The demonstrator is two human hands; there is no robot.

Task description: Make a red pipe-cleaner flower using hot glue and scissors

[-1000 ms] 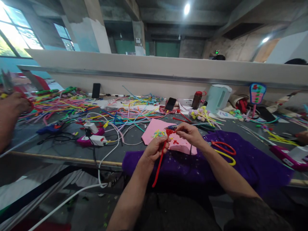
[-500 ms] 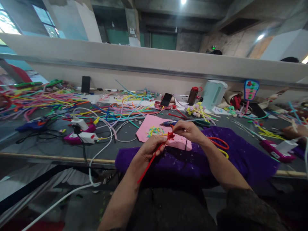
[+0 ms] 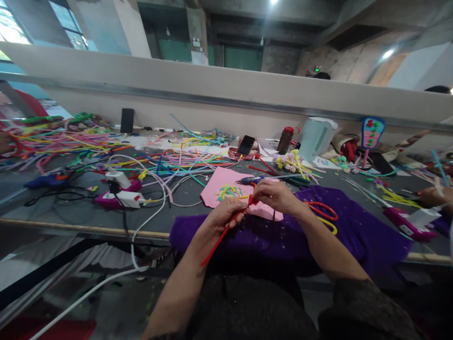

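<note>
My left hand (image 3: 228, 213) is closed around a red pipe cleaner (image 3: 216, 246), whose long tail slants down toward my left forearm. At its upper end is a small bunched red shape, partly hidden by my fingers. My right hand (image 3: 274, 194) pinches at that red end, fingertips pressed together. Beneath the hands lies a pink sheet (image 3: 216, 182) with a pile of yellow and green short pieces (image 3: 229, 191) on it. A blue glue gun (image 3: 252, 180) rests on the sheet just beyond my right hand.
A purple cloth (image 3: 354, 222) covers the table's front edge, with red and yellow loops (image 3: 322, 211) on it. Power strips (image 3: 109, 199) and cables sit at left. Behind are many coloured pipe cleaners (image 3: 81, 141), a phone (image 3: 246, 144) and a bottle (image 3: 286, 140). Another person's hand (image 3: 433, 194) is at far right.
My right hand has moved slightly down and closer to my left hand, now covering more of the red end. The view has shifted a little; the left hand keeps its hold.
</note>
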